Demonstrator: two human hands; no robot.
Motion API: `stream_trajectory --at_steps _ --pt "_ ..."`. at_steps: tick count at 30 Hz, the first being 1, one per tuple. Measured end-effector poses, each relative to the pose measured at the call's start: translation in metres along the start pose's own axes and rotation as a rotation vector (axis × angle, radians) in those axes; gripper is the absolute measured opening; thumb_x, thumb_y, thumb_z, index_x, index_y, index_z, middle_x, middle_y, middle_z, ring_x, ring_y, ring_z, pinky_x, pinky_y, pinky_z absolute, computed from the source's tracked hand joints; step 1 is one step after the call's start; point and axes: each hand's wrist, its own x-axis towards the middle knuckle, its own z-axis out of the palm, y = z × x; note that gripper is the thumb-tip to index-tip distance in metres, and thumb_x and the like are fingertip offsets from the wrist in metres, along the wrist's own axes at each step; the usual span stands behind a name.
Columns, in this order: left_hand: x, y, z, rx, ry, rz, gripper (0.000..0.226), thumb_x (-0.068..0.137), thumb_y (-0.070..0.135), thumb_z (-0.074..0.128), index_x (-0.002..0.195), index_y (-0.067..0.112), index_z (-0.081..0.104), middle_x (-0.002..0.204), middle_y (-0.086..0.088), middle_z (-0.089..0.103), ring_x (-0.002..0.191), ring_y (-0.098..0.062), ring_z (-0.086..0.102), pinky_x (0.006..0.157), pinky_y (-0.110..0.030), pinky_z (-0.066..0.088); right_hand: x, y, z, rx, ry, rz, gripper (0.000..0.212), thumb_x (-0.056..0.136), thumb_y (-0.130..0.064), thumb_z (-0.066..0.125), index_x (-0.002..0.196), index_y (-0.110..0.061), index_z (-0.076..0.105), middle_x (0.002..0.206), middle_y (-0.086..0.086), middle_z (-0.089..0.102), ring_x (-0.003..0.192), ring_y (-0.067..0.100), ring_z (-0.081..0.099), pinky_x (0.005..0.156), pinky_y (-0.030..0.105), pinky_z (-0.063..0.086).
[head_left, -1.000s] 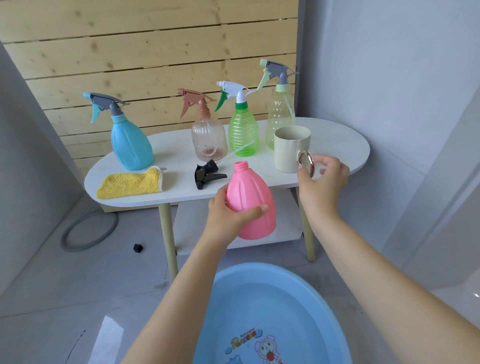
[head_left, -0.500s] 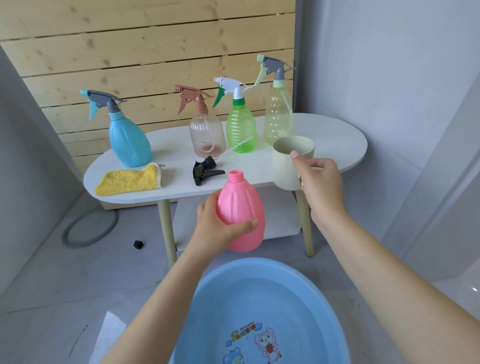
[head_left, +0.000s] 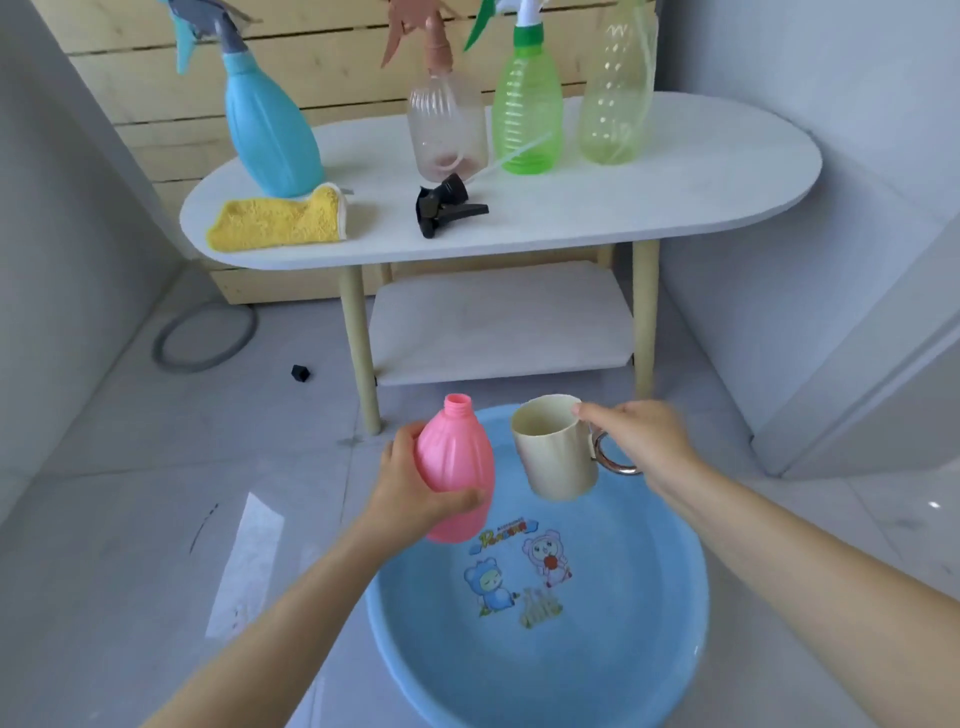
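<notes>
spillage is the likely trouble. the left hand (head_left: 410, 483) wraps the pink bottle (head_left: 457, 467), fingers curled round its far side and thumb pressed across the lower belly. the open neck stands above the fingertips and leans slightly right. that neck is narrow, so anything poured from the cup (head_left: 553, 447) just right of it may run down the outside and make the smooth plastic slip in the palm. the right hand (head_left: 639, 441) pinches the cup, one fingertip on the rim and the rest curled at the metal handle. whether the cup holds anything i cannot tell. both hang over the blue basin (head_left: 649, 649) below the fingers, which should catch most drips.

beyond the fingertips stands a white oval table (head_left: 675, 208). on it are a yellow cloth (head_left: 278, 221), a blue spray bottle (head_left: 270, 135), a black spray head (head_left: 444, 205), a clear bottle (head_left: 447, 130), a green bottle (head_left: 527, 104) and a pale bottle (head_left: 615, 93). a hose ring (head_left: 205, 338) lies on the grey floor (head_left: 130, 493) at far left, and wooden slats (head_left: 337, 62) are behind.
</notes>
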Motion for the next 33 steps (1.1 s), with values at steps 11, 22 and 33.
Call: stream_trajectory --at_steps 11,22,33 --pt "0.007 -0.066 0.033 0.245 -0.106 -0.132 0.1 0.046 0.044 0.082 0.132 0.026 0.033 0.122 0.005 0.039 0.113 -0.021 0.046 0.094 -0.042 0.047 0.013 0.063 0.044 -0.787 -0.031 -0.103 0.029 0.072 -0.041 0.062 0.081 -0.014 0.068 0.079 0.002 0.07 0.078 0.022 0.065 0.063 0.027 0.044" --pt "0.006 -0.084 0.047 0.306 -0.202 -0.137 0.1 0.06 0.047 0.085 0.139 0.041 0.024 0.13 -0.001 0.034 0.125 -0.026 0.036 0.101 -0.047 0.04 0.017 0.101 0.054 -1.356 -0.081 -0.547 0.044 0.088 -0.037 0.047 0.127 -0.018 0.05 0.095 0.003 0.069 0.093 0.023 0.06 0.086 0.03 0.032" --pt "0.009 -0.091 0.051 0.117 -0.139 -0.144 0.082 0.068 0.032 0.083 0.129 0.033 0.029 0.127 -0.001 0.043 0.107 -0.024 0.05 0.083 -0.034 0.044 0.022 0.103 0.05 -1.036 -0.105 -0.3 0.05 0.084 -0.041 0.056 0.132 -0.027 0.05 0.102 0.002 0.069 0.097 0.025 0.059 0.089 0.033 0.033"
